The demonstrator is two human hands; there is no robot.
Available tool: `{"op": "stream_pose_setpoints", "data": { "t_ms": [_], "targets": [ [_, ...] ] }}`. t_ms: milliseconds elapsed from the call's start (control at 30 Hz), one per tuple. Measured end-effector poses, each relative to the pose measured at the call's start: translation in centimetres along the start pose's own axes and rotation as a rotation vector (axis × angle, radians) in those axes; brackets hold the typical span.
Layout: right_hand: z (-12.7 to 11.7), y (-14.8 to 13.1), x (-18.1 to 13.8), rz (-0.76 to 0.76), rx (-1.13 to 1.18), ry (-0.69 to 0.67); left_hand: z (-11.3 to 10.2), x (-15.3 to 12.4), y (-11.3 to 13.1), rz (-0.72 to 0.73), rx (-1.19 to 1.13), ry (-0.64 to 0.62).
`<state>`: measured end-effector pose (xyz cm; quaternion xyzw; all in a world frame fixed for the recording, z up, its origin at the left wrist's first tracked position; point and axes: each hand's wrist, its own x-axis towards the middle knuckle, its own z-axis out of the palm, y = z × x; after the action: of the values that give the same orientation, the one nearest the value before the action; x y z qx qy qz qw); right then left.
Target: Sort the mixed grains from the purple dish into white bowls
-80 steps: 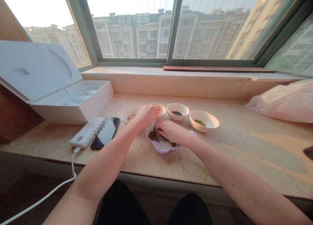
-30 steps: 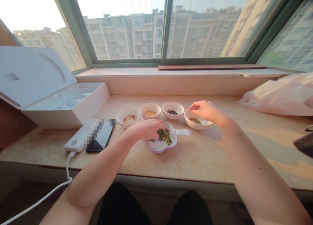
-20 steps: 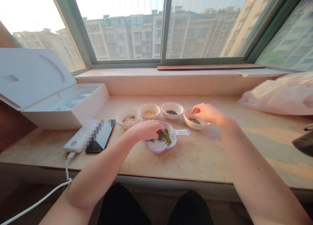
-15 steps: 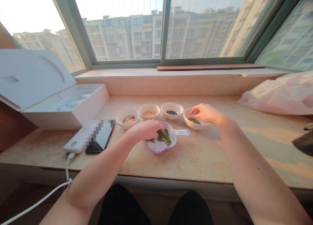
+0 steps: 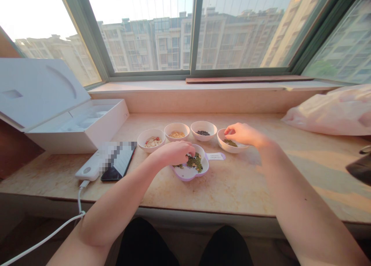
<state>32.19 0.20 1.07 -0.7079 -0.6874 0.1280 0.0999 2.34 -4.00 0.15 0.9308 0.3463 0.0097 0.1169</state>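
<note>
A lilac dish (image 5: pixel 189 174) holds a heap of mixed green and dark beans (image 5: pixel 196 161). My left hand (image 5: pixel 172 153) rests at the dish's left side, fingers curled and pinching into the heap. Behind it stands a row of small white bowls: one with pale and red pieces (image 5: pixel 151 140), one with yellow grains (image 5: pixel 177 131), one with black beans (image 5: pixel 203 128), and one with green beans (image 5: pixel 228 144). My right hand (image 5: pixel 242 134) hovers over the green-bean bowl, fingertips pinched together at its left rim; what they hold is too small to see.
An open white box (image 5: pixel 78 123) sits at the left, with a white power bank (image 5: pixel 92 166), its cable and a dark phone (image 5: pixel 117 167) in front of it. A pink plastic bag (image 5: pixel 333 111) lies at the right. A small label (image 5: pixel 216 156) lies beside the lilac dish.
Earlier both hands were at the lilac dish; my right hand then moved to the green-bean bowl. Over the last second it dipped slightly, and my left fingers shifted in the heap.
</note>
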Motion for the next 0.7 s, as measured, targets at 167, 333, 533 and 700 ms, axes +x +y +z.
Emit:
{"op": "stream_pose_setpoints", "data": {
  "t_ms": [167, 333, 533, 700],
  "targets": [
    [-0.5, -0.6, -0.4, 0.006, 0.001, -0.017, -0.1, 0.3, 0.8, 0.135, -0.018, -0.017],
    [-0.8, -0.8, -0.4, 0.009, 0.003, -0.029, 0.5, 1.1, 0.5, 0.16, -0.013, -0.083],
    [-0.8, -1.0, -0.5, 0.005, 0.018, -0.013, 0.7, 1.2, 0.3, 0.133, -0.027, -0.081],
    [-0.8, -1.7, -1.1, -0.012, 0.03, 0.045, 0.6, 0.9, 0.6, 0.161, -0.02, -0.041]
  ]
}}
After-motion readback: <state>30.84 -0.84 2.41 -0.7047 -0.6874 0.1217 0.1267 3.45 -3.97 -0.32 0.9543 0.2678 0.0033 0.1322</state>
